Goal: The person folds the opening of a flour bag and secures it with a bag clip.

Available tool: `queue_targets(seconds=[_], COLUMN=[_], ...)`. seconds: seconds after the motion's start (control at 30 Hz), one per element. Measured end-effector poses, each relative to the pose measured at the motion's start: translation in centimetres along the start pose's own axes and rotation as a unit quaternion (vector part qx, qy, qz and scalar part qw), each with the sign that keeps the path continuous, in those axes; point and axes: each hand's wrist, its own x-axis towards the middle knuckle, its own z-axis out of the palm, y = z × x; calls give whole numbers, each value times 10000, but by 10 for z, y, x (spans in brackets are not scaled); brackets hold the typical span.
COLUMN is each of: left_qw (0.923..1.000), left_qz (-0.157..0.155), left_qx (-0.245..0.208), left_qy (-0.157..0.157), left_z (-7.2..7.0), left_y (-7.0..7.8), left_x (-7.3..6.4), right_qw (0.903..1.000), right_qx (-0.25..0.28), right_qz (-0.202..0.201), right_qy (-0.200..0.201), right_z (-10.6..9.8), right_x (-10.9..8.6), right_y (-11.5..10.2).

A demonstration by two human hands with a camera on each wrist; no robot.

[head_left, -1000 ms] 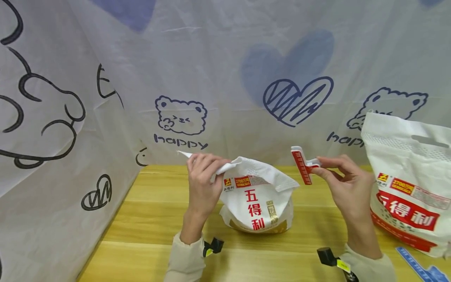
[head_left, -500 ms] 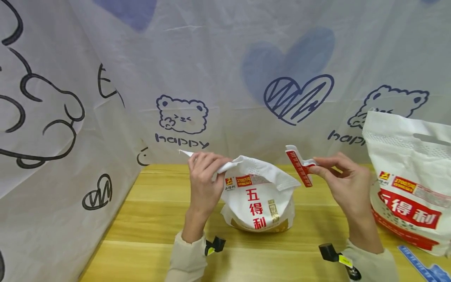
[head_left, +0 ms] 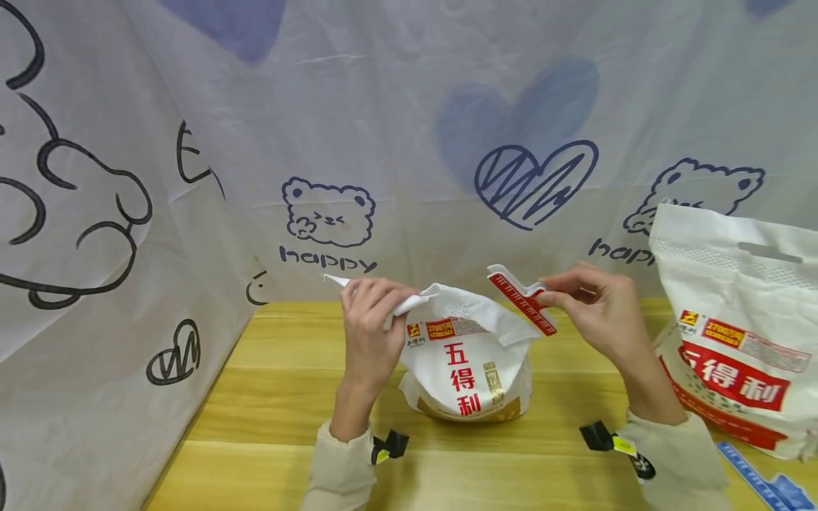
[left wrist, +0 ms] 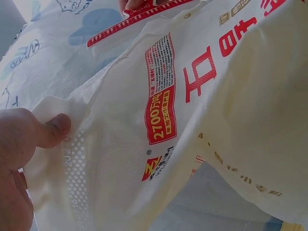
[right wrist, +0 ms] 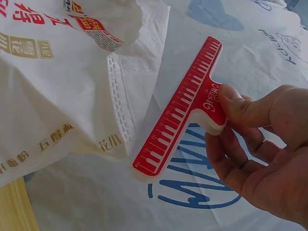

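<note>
A white flour bag (head_left: pixel 463 362) with red lettering stands on the table, its top folded over. My left hand (head_left: pixel 373 323) grips the bag's upper left edge; in the left wrist view the thumb (left wrist: pixel 58 126) presses on the white fabric. Between thumb and fingers, my right hand (head_left: pixel 597 309) pinches the handle of a red and white clip (head_left: pixel 520 301) printed with piano keys. The clip slants beside the bag's folded top right corner. In the right wrist view the clip's lower end is close to the bag's edge; whether they touch I cannot tell.
A second, fuller flour bag (head_left: pixel 741 348) with a handle slot stands at the right. In front of it lies a blue clip (head_left: pixel 767 482) on the wooden table (head_left: pixel 281 397). A printed cloth (head_left: pixel 409 234) hangs behind and at the left.
My right hand has moved left with the red clip, bringing it closer to the bag's top and tilting it further. The left hand keeps its grip on the bag.
</note>
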Motion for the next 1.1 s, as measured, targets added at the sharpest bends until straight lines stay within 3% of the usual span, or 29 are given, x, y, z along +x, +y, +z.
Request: queue_targets(seconds=[0.57, 1.1], left_qw=[9999, 9993], left_qz=[7, 51], left_qx=[9, 78], left_qy=[-121, -351], left_z=[-2, -5], left_y=[-1, -1], left_x=[-2, 14], right_qw=[9970, 9954], right_qx=[421, 279], right_qz=[88, 190], right_qy=[-651, -898], right_z=[6, 19], right_x=[16, 20], right_y=[2, 0])
